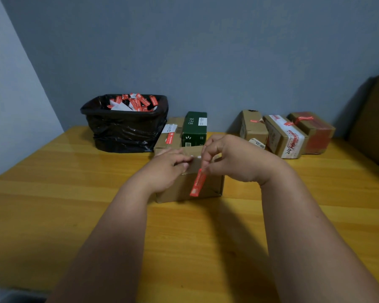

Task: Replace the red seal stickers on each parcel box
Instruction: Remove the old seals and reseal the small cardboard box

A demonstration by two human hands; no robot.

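Note:
A small brown parcel box [208, 187] stands on the wooden table [53, 193] in front of me. A red seal sticker [197, 183] hangs down its front face. My right hand [232, 159] pinches the sticker's upper end above the box's top edge. My left hand [167, 169] rests on the box top, fingers laid flat toward the sticker. Both hands hide most of the top.
A black-lined bin [125, 125] full of red and white sticker scraps stands at the back left. Beside it are a brown parcel [170, 136] and a green box [194, 129]. Three sealed parcels [287, 134] sit at the back right. A large carton [374, 121] stands at the right edge.

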